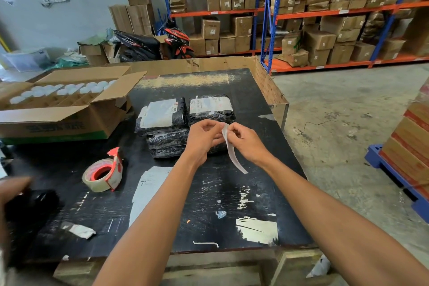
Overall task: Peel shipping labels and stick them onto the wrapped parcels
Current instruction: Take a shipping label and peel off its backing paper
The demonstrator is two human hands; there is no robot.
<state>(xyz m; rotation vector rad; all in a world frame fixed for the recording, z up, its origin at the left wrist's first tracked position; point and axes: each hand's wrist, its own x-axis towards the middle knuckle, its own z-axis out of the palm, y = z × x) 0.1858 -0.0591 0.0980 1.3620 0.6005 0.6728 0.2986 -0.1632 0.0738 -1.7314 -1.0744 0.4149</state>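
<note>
1. At the far left edge, near 9 o'clock, a blurred hand-like shape (11, 189) sits over something dark; it is too smeared and cut off to tell what it is or what it does.
2. At 10 o'clock an open carton (62, 109) of white-capped items rests on the bench (267, 183); its contents are too small to name. A tape dispenser (103, 173) stands at about 8 o'clock from the centre.
3. A loose label sheet (148, 190) lies flat on the bench below centre, apparently waiting its turn; its print is unreadable.
4. Just above centre, the left labelled parcel (161, 115) already carries a white label, so that one looks done. Under it the unlabelled parcel (167, 144), in black wrap, shows no label on its visible faces; it likely remains to do.
5. The left hand (204, 137) pinches the top of the label strip (232, 148) with curled fingers.
6. The right hand (247, 140) pinches the same top edge, fingers curled; the strip hangs down between the wrists. Peeling seems under way, though whether backing has separated is hidden.
7. At 12 o'clock from the hands, the right labelled parcel (210, 107) is also labelled.
</note>
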